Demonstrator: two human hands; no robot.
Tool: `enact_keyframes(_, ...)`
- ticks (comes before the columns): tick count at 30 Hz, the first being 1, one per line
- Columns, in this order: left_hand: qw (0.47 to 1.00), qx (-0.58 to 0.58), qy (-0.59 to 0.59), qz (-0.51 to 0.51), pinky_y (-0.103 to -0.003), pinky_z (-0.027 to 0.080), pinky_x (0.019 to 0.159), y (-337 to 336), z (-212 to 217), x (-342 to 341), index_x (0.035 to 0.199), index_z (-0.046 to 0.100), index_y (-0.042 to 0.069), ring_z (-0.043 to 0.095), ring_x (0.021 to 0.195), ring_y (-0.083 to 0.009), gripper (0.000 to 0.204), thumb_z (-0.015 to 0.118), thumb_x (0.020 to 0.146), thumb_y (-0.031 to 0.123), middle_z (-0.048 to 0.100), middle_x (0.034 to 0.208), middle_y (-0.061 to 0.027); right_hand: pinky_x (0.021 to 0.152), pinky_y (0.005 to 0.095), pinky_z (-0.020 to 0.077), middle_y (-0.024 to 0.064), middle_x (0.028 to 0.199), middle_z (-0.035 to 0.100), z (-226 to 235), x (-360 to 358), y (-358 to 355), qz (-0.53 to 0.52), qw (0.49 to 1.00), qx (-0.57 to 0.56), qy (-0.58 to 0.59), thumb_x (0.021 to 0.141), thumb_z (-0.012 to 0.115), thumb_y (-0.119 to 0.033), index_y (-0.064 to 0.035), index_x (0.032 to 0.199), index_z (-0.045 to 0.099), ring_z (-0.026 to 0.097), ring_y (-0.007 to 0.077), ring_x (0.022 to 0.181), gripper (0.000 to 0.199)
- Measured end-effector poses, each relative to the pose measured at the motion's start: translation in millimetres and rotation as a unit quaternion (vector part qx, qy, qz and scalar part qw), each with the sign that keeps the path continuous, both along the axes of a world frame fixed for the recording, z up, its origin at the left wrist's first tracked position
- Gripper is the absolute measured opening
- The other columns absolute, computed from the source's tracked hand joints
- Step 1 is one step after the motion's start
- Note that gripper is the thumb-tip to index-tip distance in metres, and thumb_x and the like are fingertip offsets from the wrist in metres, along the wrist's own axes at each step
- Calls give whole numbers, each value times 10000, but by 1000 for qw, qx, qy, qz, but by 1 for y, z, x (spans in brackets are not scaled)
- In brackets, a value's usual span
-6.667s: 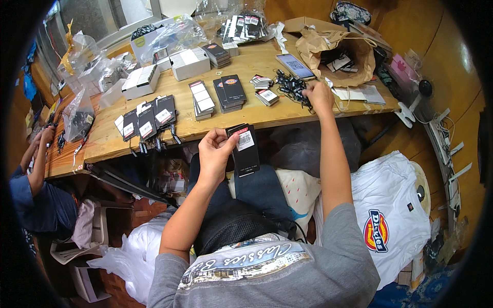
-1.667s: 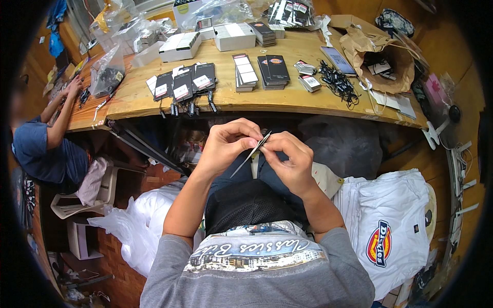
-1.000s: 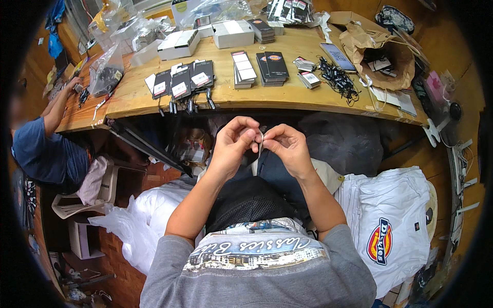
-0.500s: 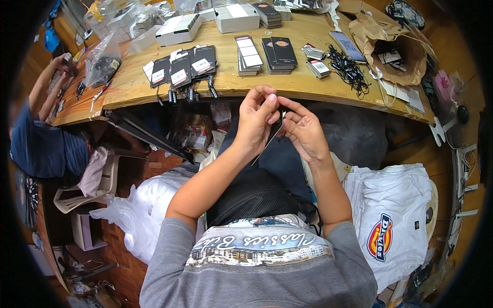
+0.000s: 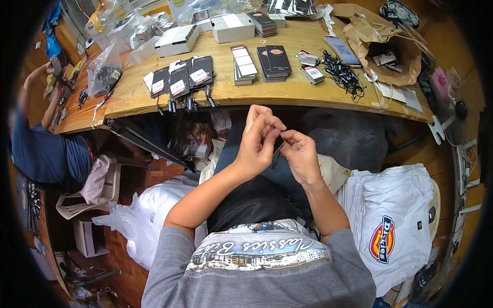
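My left hand [image 5: 258, 143] and my right hand [image 5: 303, 156] meet in front of the table edge, above my lap. Between their fingertips is a small black card tag [image 5: 279, 143], mostly covered by the fingers. Thumb and forefinger of each hand are pinched together on it; any cord or sticker there is too hidden to make out. Beyond them on the table stand a stack of black tags [image 5: 277, 62], a stack of white-faced tags [image 5: 245, 66], small barcode cards [image 5: 312, 75] and a heap of black cords [image 5: 341, 74]. Black tags with cords [image 5: 179, 84] lie to the left.
White boxes of cards [image 5: 233, 31] stand farther back on the wooden table [image 5: 226, 95]. At the right are a phone [image 5: 341, 50] and an open brown paper bag [image 5: 367, 36]. Folded white shirts [image 5: 395, 210] lie beside me. Another person in blue [image 5: 49, 154] works at the left.
Both hands have come down and nearer to me, still pinching the tag. Less of the tag shows now. The other person's hands at the left have shifted.
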State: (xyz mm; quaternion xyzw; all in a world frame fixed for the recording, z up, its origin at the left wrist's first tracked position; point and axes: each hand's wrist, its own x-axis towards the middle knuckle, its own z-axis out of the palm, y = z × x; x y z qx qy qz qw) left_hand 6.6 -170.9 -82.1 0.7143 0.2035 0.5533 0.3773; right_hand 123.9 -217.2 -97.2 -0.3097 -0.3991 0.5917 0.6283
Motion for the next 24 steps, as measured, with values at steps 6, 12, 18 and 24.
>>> enact_keyframes(6,994,-102,-7,45,-230,398,639,0,-7,-5,771,505,5,466,704,-139,246,674,593,16,440,803,-54,635,198,441,47,756,559,-11,5,2,-32,999,-4,17,765,559,-34,33,845,543,528,82,666,106)
enact_keyframes(12,996,-61,70,7,-257,414,685,-3,-7,-19,753,590,10,527,775,-172,166,659,601,12,545,834,-76,602,208,451,51,714,559,-9,8,1,-36,998,26,-34,758,553,-8,29,795,539,538,95,637,55)
enact_keyframes(18,982,45,179,-28,-275,426,665,21,-6,-20,806,584,10,540,747,-190,128,603,689,57,561,802,-101,600,194,431,38,716,560,-19,24,5,-28,999,23,-39,753,546,14,21,777,539,525,82,639,26)
enact_keyframes(24,884,-109,417,184,-383,439,690,113,-156,-23,834,565,-24,568,776,-314,287,558,753,251,576,782,-208,572,154,382,18,742,559,-18,57,1,-14,999,17,31,762,550,-14,6,791,543,492,51,633,36)
